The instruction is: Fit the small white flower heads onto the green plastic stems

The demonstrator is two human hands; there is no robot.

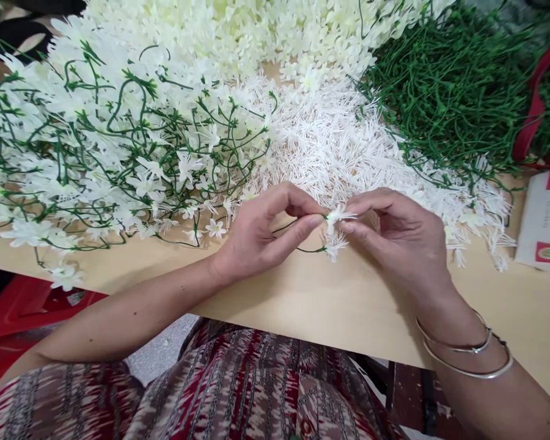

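My left hand [268, 235] pinches a thin green wire stem [308, 249] between thumb and fingers. My right hand [394, 235] pinches a small white plastic flower [338, 215] at the stem's tip, right against the left fingertips. A second white flower [334, 247] hangs on the stem just below. Both hands hover over the tan board [339, 305] near its front edge. Two metal bangles [467, 357] sit on my right wrist.
Finished white flowers on green stems [96, 153] are heaped at the left. Loose white flower pieces [348, 140] pile up in the middle, cream ones [256, 30] behind. Bare green stems [449, 91] lie at the right, beside a white and red box [545, 226].
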